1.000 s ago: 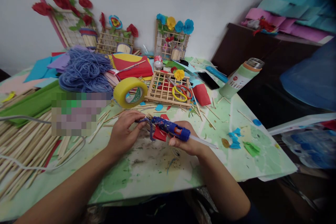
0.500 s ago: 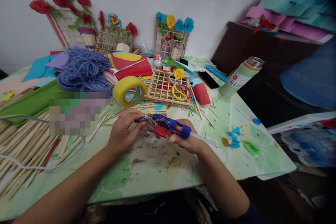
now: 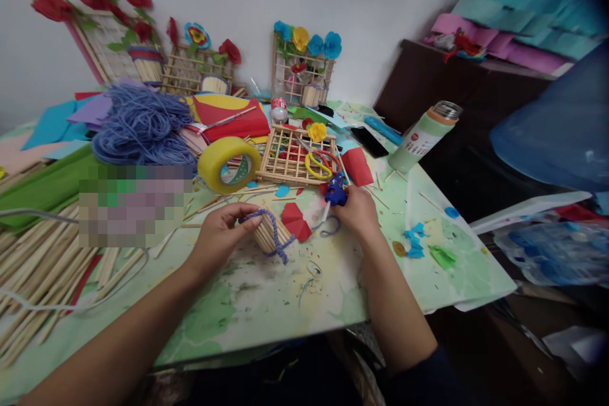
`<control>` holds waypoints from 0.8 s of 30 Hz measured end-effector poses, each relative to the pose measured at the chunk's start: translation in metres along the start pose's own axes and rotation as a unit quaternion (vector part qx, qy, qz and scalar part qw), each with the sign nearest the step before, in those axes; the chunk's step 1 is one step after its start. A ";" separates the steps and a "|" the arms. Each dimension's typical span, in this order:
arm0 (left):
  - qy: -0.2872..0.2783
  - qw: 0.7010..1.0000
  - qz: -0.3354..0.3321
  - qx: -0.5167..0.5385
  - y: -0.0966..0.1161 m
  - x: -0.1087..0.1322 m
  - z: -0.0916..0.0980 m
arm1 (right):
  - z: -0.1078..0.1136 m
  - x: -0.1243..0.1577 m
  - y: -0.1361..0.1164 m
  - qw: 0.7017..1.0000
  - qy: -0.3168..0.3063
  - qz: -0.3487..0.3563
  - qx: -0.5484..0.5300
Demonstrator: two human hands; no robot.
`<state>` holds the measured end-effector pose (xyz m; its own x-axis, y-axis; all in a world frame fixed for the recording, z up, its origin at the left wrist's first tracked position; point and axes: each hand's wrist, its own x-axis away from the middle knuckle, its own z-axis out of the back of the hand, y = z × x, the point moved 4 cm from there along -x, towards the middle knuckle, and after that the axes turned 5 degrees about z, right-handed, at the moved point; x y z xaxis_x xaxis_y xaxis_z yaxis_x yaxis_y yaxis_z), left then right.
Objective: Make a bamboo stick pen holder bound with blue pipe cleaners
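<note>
My left hand (image 3: 223, 231) pinches a small half-round basket of wooden sticks (image 3: 267, 236) with purple-blue cord (image 3: 278, 246) around its edge; one cord end hangs loose at the right. My right hand (image 3: 356, 208) is closed around a blue glue gun (image 3: 335, 190), its clear glue stick pointing down toward me. Between the hands lies a red paper piece (image 3: 295, 222). Beyond them a stick lattice (image 3: 280, 162) bears a yellow paper flower (image 3: 317, 132) and scissors with yellow and red handles (image 3: 318, 165).
A yellow tape roll (image 3: 214, 165) stands behind my left hand. Blue yarn (image 3: 143, 124) and loose sticks (image 3: 42, 260) cover the left side. At the right are a phone (image 3: 368, 141), a green bottle (image 3: 423, 136) and paper scraps (image 3: 413, 241). Finished flower lattices (image 3: 280, 63) lean on the wall.
The glue gun has moved away from the basket, to the right and back, and turned round in my right hand. The basket now shows clearly in my left hand. The view has shifted slightly.
</note>
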<state>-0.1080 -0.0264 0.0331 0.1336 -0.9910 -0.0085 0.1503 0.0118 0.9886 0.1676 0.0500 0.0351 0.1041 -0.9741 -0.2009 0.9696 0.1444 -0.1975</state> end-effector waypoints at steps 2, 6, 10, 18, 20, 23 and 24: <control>-0.012 0.998 0.029 0.049 -0.004 -0.002 -0.001 | -0.002 0.000 0.004 1.000 -0.017 -0.001 0.000; -0.014 0.994 0.053 0.092 -0.008 -0.004 -0.001 | 0.017 0.006 -0.006 0.999 0.037 -0.011 -0.014; -0.015 0.996 0.035 0.078 -0.004 -0.003 -0.001 | 0.046 0.023 -0.062 0.979 0.098 0.093 -0.153; -0.032 0.999 -0.020 0.016 0.001 -0.003 0.001 | 0.040 0.044 -0.142 0.959 0.016 0.201 -0.200; -0.039 0.999 -0.024 0.014 0.000 -0.003 0.000 | 0.034 0.040 -0.139 0.956 0.006 0.197 -0.216; -0.045 0.999 -0.022 0.014 0.000 -0.002 -0.001 | 0.029 0.032 -0.132 0.952 0.006 0.185 -0.246; -0.047 0.999 -0.023 0.013 0.000 -0.001 -0.002 | 0.028 0.031 -0.130 0.950 0.004 0.183 -0.253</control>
<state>-0.1062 -0.0249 0.0329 0.0348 -0.9985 -0.0415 0.1290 -0.0366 0.9910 0.0507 -0.0036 0.0816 0.4100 -0.8418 -0.3511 0.6386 0.5398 -0.5484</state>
